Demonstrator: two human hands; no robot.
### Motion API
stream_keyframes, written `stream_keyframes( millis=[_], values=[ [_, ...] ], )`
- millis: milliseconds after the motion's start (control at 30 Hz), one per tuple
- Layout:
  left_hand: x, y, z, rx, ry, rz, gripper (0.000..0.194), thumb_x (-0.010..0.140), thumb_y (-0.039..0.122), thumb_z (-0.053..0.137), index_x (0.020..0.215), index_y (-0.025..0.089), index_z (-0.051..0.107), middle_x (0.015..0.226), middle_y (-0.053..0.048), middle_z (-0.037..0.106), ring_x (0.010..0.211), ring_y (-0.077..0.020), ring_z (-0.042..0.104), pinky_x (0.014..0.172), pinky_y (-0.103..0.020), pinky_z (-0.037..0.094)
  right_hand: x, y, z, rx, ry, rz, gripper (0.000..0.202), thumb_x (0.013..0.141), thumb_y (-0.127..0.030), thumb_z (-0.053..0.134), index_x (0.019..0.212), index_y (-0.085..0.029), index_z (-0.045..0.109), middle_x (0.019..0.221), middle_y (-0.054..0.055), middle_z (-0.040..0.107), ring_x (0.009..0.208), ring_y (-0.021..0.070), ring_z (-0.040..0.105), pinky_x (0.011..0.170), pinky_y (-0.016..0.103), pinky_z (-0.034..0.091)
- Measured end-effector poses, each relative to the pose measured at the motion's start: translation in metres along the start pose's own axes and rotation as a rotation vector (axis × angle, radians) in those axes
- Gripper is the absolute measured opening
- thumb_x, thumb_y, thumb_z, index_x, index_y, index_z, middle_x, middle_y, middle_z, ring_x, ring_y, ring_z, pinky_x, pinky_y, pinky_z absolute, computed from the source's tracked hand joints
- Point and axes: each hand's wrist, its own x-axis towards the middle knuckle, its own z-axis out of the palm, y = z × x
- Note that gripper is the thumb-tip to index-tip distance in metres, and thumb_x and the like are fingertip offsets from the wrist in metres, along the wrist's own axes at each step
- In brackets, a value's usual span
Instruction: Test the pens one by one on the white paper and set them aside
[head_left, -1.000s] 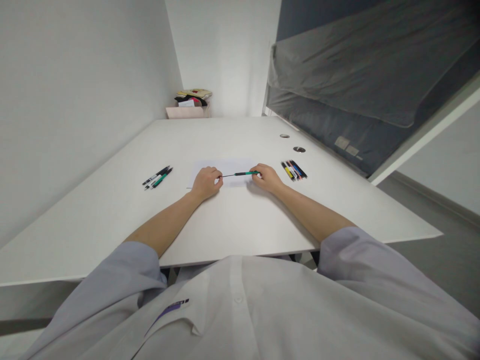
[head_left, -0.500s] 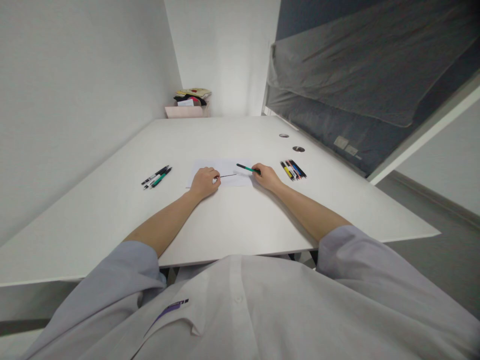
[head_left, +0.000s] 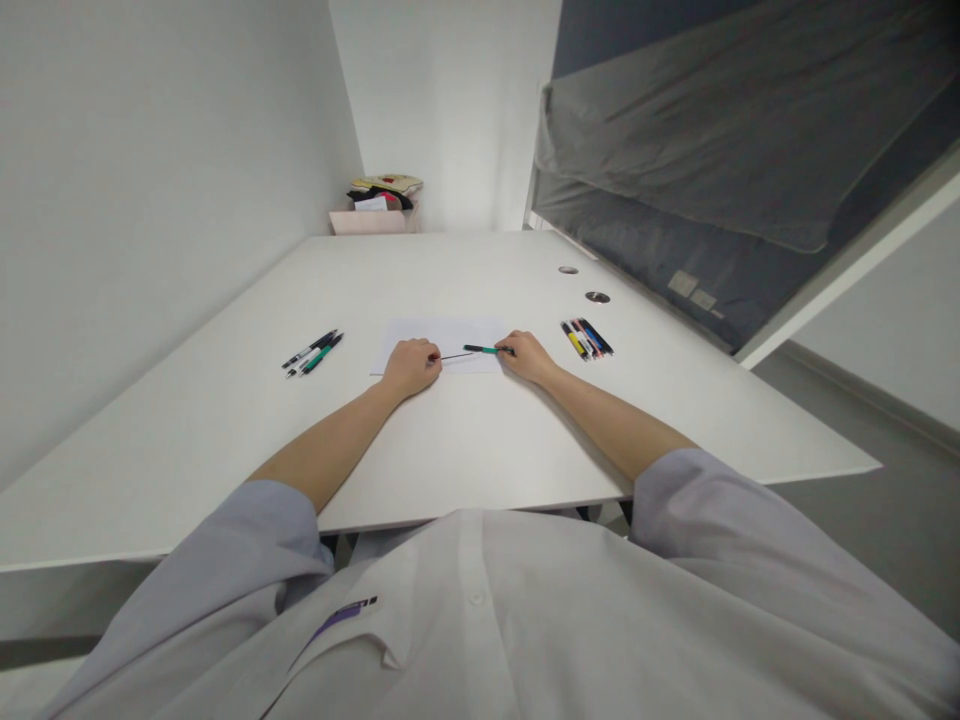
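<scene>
A white sheet of paper point(head_left: 442, 328) lies on the white table point(head_left: 465, 440). My left hand point(head_left: 413, 367) rests over its left part, fingers closed on a thin dark stick point(head_left: 456, 356) that points right; what kind of thing it is, is too small to tell. At the sheet's right edge my right hand point(head_left: 526, 356) pinches a green and black pen point(head_left: 484, 349), which lies nearly level and points left. The pen's black end is by the stick's right tip; whether they touch I cannot tell.
Several pens point(head_left: 315, 353) lie to the left of the paper. Several coloured pens point(head_left: 586, 340) lie side by side to the right. Two round metal fittings point(head_left: 598, 297) are set in the table further back. A pink box point(head_left: 367, 222) with cloth items stands at the far end.
My right hand has shifted slightly left, and its pen has swung so that the black end is lower and nearer the stick. The left hand has barely moved.
</scene>
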Motion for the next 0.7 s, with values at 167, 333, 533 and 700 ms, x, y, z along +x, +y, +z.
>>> stream_keyframes(
  millis=[167, 333, 533, 700],
  values=[
    [0.000, 0.003, -0.002, -0.031, 0.018, 0.047, 0.021, 0.085, 0.024, 0.052, 0.084, 0.018, 0.072, 0.086, -0.010, 0.072, 0.084, -0.0253, 0.064, 0.082, -0.042, 0.048, -0.003, -0.009, -0.009, 0.090, 0.094, -0.041, 0.030, 0.086, -0.023, 0.058, 0.110, -0.015, 0.075, 0.105, 0.013, 0.071, 0.098, 0.0262, 0.061, 0.093, 0.039, 0.045],
    [0.000, 0.015, -0.004, -0.067, 0.043, 0.134, 0.021, 0.086, 0.023, 0.052, 0.086, 0.019, 0.072, 0.085, -0.009, 0.071, 0.086, -0.0246, 0.064, 0.086, -0.043, 0.046, -0.007, -0.032, -0.018, 0.123, 0.063, -0.289, 0.025, 0.088, -0.029, 0.060, 0.105, -0.017, 0.075, 0.102, 0.013, 0.071, 0.098, 0.0270, 0.059, 0.092, 0.041, 0.042],
    [-0.001, 0.024, -0.006, -0.068, 0.049, 0.161, 0.019, 0.088, 0.022, 0.053, 0.086, 0.019, 0.072, 0.087, -0.009, 0.071, 0.089, -0.0247, 0.064, 0.088, -0.043, 0.045, -0.009, -0.048, -0.019, 0.065, -0.018, -0.353, 0.020, 0.091, -0.023, 0.056, 0.096, -0.018, 0.075, 0.093, 0.011, 0.073, 0.094, 0.0253, 0.059, 0.087, 0.038, 0.040],
    [-0.001, 0.017, -0.004, -0.013, 0.048, 0.085, 0.019, 0.087, 0.023, 0.054, 0.085, 0.018, 0.072, 0.088, -0.010, 0.072, 0.089, -0.0268, 0.064, 0.086, -0.045, 0.045, -0.010, -0.040, -0.019, -0.012, 0.018, -0.251, 0.018, 0.085, -0.020, 0.060, 0.090, -0.018, 0.077, 0.094, 0.013, 0.071, 0.093, 0.0274, 0.056, 0.087, 0.042, 0.041]
  ],
)
